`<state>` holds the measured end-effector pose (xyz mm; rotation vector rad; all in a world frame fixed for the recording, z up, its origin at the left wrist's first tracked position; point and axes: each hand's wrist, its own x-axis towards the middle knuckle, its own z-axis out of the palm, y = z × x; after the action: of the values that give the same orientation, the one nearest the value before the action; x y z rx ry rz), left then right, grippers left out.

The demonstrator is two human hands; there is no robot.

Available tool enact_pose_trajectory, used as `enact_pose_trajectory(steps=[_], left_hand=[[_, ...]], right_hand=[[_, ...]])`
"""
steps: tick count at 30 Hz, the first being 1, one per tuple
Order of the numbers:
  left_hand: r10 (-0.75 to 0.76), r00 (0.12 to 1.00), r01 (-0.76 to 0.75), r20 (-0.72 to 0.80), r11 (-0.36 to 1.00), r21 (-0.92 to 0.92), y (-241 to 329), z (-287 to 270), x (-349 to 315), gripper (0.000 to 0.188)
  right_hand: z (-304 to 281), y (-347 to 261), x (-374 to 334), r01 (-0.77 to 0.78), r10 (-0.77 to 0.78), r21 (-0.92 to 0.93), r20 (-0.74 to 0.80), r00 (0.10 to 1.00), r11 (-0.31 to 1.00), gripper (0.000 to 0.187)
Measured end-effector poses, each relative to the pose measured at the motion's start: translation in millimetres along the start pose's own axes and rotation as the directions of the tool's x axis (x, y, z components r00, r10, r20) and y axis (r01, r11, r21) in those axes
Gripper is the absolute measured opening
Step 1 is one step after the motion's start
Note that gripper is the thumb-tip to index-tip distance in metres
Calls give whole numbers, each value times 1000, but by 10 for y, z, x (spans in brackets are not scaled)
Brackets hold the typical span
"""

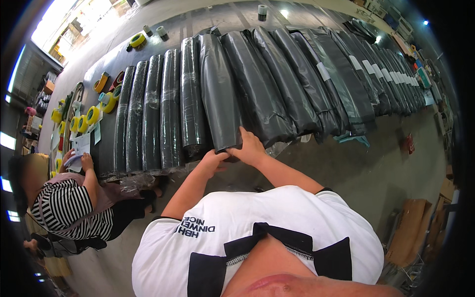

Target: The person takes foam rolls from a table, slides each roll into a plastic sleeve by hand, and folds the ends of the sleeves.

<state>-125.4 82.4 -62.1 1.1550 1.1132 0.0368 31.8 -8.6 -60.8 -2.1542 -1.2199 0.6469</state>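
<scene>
A long package in a matte black plastic bag (217,94) lies on the table with its near end toward me. At that end's left corner, my left hand (213,161) has its fingers closed on the bag's edge. My right hand (250,148) grips the same end from the right, its index finger along the side and its thumb close to my left fingers. The bag's mouth is partly hidden behind my hands. Just left lies a black roll wrapped in clear film (193,99), and to the right is another black bagged package (260,94).
Several film-wrapped black rolls (152,114) lie leftward; more black packages with white labels (355,63) extend right. Yellow tape rolls (92,115) sit at the table's left end. A person in a striped top (69,205) stands there holding papers (81,144). Cardboard (408,231) stands at right.
</scene>
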Motion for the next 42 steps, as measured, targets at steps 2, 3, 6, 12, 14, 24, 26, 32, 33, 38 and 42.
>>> enact_pose_trajectory(steps=[2, 3, 6, 12, 14, 24, 26, 32, 33, 38, 42], left_hand=[[19, 988, 0, 151, 992, -125, 10, 39, -13, 29], [99, 965, -75, 243, 991, -107, 18, 96, -45, 28], [282, 876, -295, 391, 955, -27, -92, 550, -217, 26], [-257, 580, -645, 773, 434, 629, 685, 647, -824, 24], [507, 412, -898, 757, 87, 431, 684, 229, -400, 17], [472, 838, -23, -274, 532, 846, 756, 602, 407, 122], [476, 853, -183, -211, 653, 734, 607, 639, 431, 121], [-95, 894, -16, 438, 970, 243, 506, 566, -145, 94], [-153, 844, -60, 514, 925, 375, 637, 450, -145, 84], [267, 839, -544, 475, 384, 746, 1871, -624, 895, 39], [705, 430, -566, 564, -276, 777, 3133, -1088, 2232, 34]], right_hand=[[-19, 31, 31, 50, -49, 17, -55, 997, 999, 78], [-5, 35, 25, 77, -75, 29, -81, 994, 997, 71], [7, 146, -204, 134, -185, 299, 151, 971, 945, 46], [-49, 546, -981, -109, 77, 329, 110, 991, 938, 30], [127, 607, -908, -67, -19, 514, 160, 987, 855, 35], [364, 325, -464, -507, 190, 840, 475, 859, 192, 49], [243, 320, -672, -433, 312, 895, 383, 869, 107, 47], [93, 771, -1163, -199, 508, 953, 292, 810, -230, 71], [39, 779, -1208, -228, 473, 938, 330, 817, -261, 82], [189, 482, -1144, -254, 331, 965, 259, 907, -59, 84], [248, 334, -1193, -295, 395, 955, 257, 882, 35, 79]])
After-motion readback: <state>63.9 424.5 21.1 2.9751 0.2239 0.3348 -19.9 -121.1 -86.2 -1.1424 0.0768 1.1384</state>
